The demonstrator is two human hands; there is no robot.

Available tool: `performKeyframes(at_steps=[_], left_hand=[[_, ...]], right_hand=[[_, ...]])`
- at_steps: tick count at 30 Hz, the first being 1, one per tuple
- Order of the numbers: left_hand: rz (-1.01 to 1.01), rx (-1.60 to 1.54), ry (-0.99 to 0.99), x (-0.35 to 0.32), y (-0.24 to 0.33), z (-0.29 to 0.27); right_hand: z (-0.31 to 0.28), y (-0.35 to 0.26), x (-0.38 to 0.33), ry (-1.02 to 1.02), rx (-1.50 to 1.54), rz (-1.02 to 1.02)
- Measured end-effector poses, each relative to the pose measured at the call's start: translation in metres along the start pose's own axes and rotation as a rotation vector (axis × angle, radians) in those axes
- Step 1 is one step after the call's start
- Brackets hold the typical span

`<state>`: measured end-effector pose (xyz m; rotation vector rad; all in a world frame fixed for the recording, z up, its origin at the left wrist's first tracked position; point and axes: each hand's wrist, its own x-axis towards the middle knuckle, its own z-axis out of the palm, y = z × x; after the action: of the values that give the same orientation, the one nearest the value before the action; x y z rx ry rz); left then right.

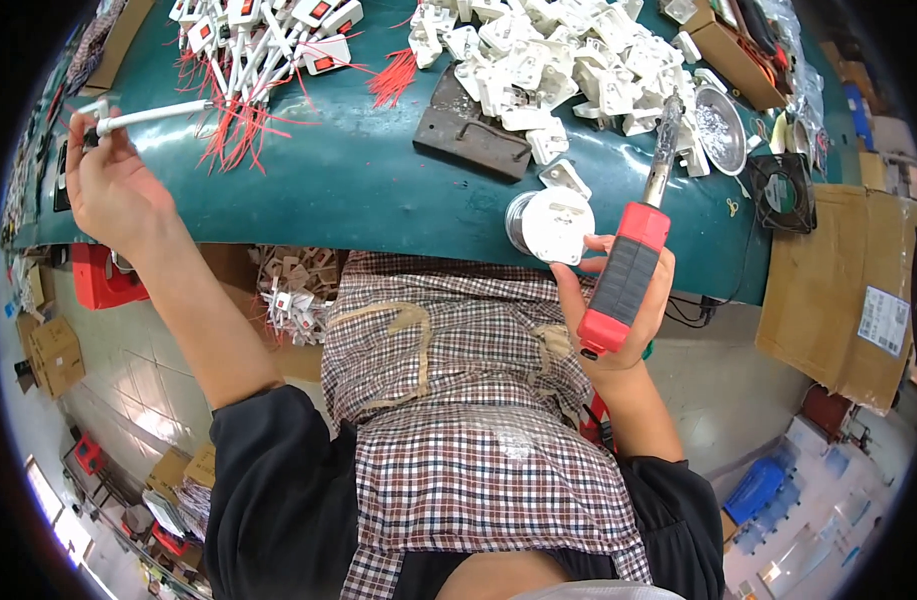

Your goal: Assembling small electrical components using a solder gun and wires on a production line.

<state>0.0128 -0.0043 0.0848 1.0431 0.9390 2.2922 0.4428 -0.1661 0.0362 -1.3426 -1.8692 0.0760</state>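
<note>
The right hand (618,300) is closed round a red-handled soldering iron (633,255), tip raised over the green bench (358,190), and pinches a white round plug part (556,225) at the bench's near edge. The left hand (113,185) grips a white cable (148,117) far left of the bench. Beyond it, finished red-wired switches (268,40) pile up; by my reckoning a larger heap of white shells (558,55) awaits.

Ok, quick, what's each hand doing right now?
Left hand: closed on a white cable with red wire ends.
Right hand: closed around a red-handled soldering iron, tip over the green table.
</note>
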Motion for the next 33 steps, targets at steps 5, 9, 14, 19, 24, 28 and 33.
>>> performKeyframes(at_steps=[5,9,14,19,24,28,33], left_hand=[[-0.297,0.112,-0.221,-0.071,0.007,0.064],[-0.684,0.113,-0.77,-0.145,0.024,0.098],[-1.029,-0.022,-0.907,-0.192,0.024,0.124],[-1.022,-0.024,-0.968,-0.206,0.029,0.133],[-0.99,0.082,-1.027,-0.212,0.03,0.132],[-0.91,0.182,-1.102,-0.211,0.03,0.13],[-0.587,0.406,-1.267,-0.211,0.036,0.131]], right_hand=[[0.008,-0.001,-0.009,0.09,0.035,0.111],[0.005,-0.006,-0.013,0.051,0.071,0.142],[-0.008,-0.012,-0.004,0.034,0.472,0.419],[-0.01,-0.013,0.023,-0.031,0.555,0.405],[-0.014,-0.018,0.028,-0.086,0.556,0.404],[-0.012,-0.016,0.022,0.003,0.362,0.344],[-0.008,-0.02,0.019,0.011,0.396,0.437]])
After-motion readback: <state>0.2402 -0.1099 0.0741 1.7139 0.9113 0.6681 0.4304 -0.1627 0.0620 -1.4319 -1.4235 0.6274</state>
